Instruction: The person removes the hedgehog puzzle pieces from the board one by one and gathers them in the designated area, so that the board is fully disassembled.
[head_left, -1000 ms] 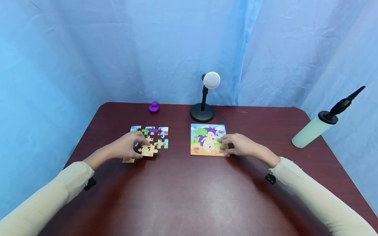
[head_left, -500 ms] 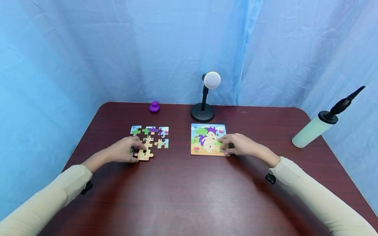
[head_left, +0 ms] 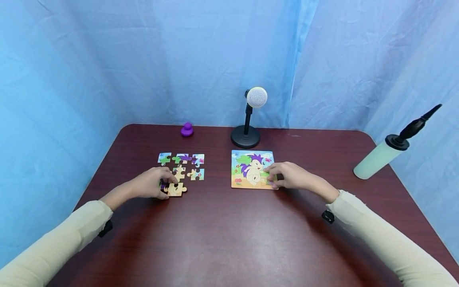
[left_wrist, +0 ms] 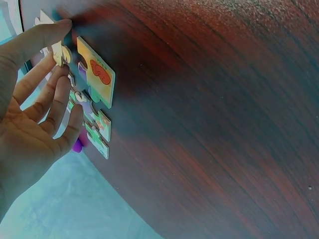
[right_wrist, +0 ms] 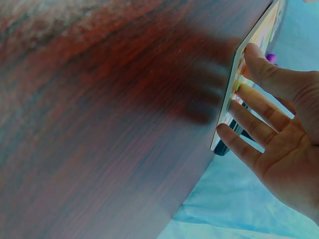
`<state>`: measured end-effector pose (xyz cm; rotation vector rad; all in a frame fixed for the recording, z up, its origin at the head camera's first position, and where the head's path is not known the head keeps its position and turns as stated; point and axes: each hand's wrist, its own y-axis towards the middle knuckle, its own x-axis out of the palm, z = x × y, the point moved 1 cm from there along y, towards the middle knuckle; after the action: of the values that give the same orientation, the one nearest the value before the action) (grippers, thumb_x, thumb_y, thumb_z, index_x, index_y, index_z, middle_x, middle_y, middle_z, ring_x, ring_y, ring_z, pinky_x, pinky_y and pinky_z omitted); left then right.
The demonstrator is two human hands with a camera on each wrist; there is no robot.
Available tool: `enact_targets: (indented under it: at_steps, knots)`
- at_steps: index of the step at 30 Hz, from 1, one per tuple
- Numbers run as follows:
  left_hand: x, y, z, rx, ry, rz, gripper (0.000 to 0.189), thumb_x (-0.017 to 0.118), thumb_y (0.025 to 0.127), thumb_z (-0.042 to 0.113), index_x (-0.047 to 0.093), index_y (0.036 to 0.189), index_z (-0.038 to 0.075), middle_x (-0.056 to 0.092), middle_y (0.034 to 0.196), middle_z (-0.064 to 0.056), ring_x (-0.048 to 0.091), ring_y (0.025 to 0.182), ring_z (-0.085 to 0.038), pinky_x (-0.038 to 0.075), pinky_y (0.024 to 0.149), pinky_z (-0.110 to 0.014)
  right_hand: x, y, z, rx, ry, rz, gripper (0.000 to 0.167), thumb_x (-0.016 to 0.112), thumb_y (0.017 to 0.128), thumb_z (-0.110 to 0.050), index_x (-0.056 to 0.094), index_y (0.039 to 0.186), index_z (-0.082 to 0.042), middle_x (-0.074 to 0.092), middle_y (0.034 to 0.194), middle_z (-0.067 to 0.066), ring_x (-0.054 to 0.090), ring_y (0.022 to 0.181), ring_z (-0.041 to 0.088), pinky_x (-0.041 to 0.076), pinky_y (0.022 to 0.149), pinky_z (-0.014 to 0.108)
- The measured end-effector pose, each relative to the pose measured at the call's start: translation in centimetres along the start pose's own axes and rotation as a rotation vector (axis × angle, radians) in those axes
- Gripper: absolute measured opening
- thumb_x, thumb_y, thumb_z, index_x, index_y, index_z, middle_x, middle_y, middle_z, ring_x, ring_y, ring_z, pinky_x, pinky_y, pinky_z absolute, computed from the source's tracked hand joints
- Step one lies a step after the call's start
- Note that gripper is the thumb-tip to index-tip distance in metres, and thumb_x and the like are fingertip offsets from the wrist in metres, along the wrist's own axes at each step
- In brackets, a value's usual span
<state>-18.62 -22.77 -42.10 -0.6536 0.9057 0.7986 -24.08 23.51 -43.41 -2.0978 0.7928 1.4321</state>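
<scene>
My left hand (head_left: pixel 150 182) pinches a cream jigsaw piece (head_left: pixel 175 190) between thumb and fingers, low over the near side of a group of loose puzzle pieces. In the left wrist view the piece (left_wrist: pixel 58 54) shows by the thumb, close to an orange piece (left_wrist: pixel 101 73) with a red shape. On the right, a square picture puzzle board (head_left: pixel 235 184) with a purple-haired hedgehog lies flat. Fingertips of my right hand (head_left: pixel 292 175) rest on its right side; the right wrist view shows the fingers fairly straight against the board (right_wrist: pixel 227 97).
Several other jigsaw pieces (head_left: pixel 196 174) lie on the dark red table (head_left: pixel 229 235). Behind them stands a purple knobbed object (head_left: pixel 187 130). A microphone on a stand (head_left: pixel 245 136) is at the back. A pale green hand pump (head_left: pixel 378 160) stands tilted at the right.
My left hand has carried the cream piece left and nearer to me, then stays almost still over the last half second. The right hand keeps its place on the board.
</scene>
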Motion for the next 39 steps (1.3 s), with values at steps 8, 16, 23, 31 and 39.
enact_targets:
  at_steps: [8, 16, 23, 31, 39]
  knots:
    - [0.0, 0.1, 0.2, -0.003, 0.005, -0.009, 0.041, 0.090, 0.075, 0.011, 0.074, 0.113, 0.007, 0.067, 0.107, -0.005, 0.062, 0.094, -0.020, 0.055, 0.081, -0.036, -0.1, 0.0, -0.2, -0.003, 0.006, -0.014, 0.014, 0.080, 0.088, -0.012, 0.080, 0.101, -0.016, 0.069, 0.132, 0.011, 0.066, 0.118, 0.028, 0.054, 0.094, 0.047]
    - [0.0, 0.3, 0.2, -0.009, 0.019, -0.008, 0.044, 0.090, 0.074, 0.012, 0.074, 0.115, 0.009, 0.066, 0.107, -0.004, 0.063, 0.095, -0.020, 0.055, 0.083, -0.038, -0.2, -0.2, -0.2, -0.010, 0.006, -0.011, 0.013, 0.080, 0.087, -0.012, 0.080, 0.100, -0.016, 0.069, 0.132, 0.012, 0.066, 0.118, 0.029, 0.054, 0.094, 0.047]
    - [-0.2, 0.4, 0.8, 0.010, 0.026, -0.008, 0.044, 0.090, 0.075, 0.014, 0.073, 0.115, 0.008, 0.065, 0.105, -0.004, 0.063, 0.096, -0.021, 0.055, 0.084, -0.039, -0.1, -0.1, -0.2, -0.003, 0.006, -0.004, 0.012, 0.080, 0.087, -0.012, 0.079, 0.098, -0.017, 0.069, 0.132, 0.011, 0.066, 0.118, 0.027, 0.054, 0.093, 0.046]
    - [-0.3, 2.6, 2.9, 0.088, 0.035, 0.022, 0.043, 0.089, 0.077, 0.018, 0.074, 0.116, 0.007, 0.069, 0.105, -0.007, 0.063, 0.107, -0.034, 0.055, 0.085, -0.044, -0.2, -0.2, -0.3, 0.004, 0.007, -0.002, 0.013, 0.080, 0.087, -0.013, 0.078, 0.099, -0.016, 0.069, 0.133, 0.009, 0.066, 0.115, 0.025, 0.053, 0.090, 0.044]
    - [0.9, 7.7, 7.6, 0.191, 0.003, -0.005, 0.041, 0.084, 0.083, 0.020, 0.073, 0.120, 0.007, 0.069, 0.115, -0.009, 0.065, 0.103, -0.026, 0.054, 0.089, -0.040, -0.2, -0.3, -0.3, 0.011, 0.019, -0.014, 0.013, 0.082, 0.086, -0.015, 0.078, 0.098, -0.018, 0.068, 0.134, 0.009, 0.066, 0.113, 0.022, 0.052, 0.088, 0.040]
